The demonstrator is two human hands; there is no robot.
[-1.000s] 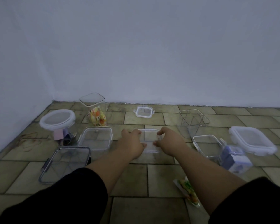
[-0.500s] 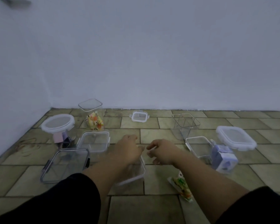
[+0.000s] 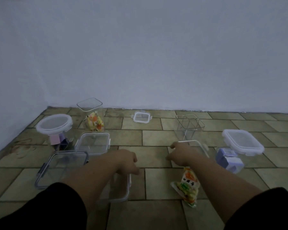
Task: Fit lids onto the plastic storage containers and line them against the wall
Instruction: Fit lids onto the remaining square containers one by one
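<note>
Floor [image 3: 156, 211]: tiled, carrying everything; the wall [image 3: 156, 55] runs along its far edge and turns down its left edge.

Step in hand, as I judge it: pairing a lid with a box. Nothing yet stands in a finished row along the far edge.

1. Dark-rimmed lid [image 3: 61, 168], near left, flat on the floor.
2. Clear rectangular lid [image 3: 121, 188], near middle. My left hand [image 3: 125, 161] is curled closed on its far edge, holding it tilted; most of it is hidden under my forearm.
3. Square lidded container [image 3: 239, 145], right side, lid resting askew over purple and white contents.
4. Round lidded container [image 3: 54, 125], toward the left edge, pink and purple items inside.
5. Open rectangular container [image 3: 93, 143], left of centre, no lid.
6. Open container [image 3: 198, 145], right of centre. My right hand [image 3: 183, 153] is half-closed at its near-left rim; whether the fingers actually grip it I cannot tell.
7. Tall clear jar [image 3: 91, 113], by the far edge, yellow-orange packets inside.
8. Clear divided box [image 3: 189, 126], far right of centre, no lid.
9. Small clip lid [image 3: 141, 117], near the far edge.
10. Snack packet [image 3: 189, 185], near right, loose beside my right forearm.

Next move calls for carrying the clear lid over the open container at my right hand, squaring its corners and pressing down.

Writing: dark characters on the snack packet, too blurred to read. No other labels legible.
</note>
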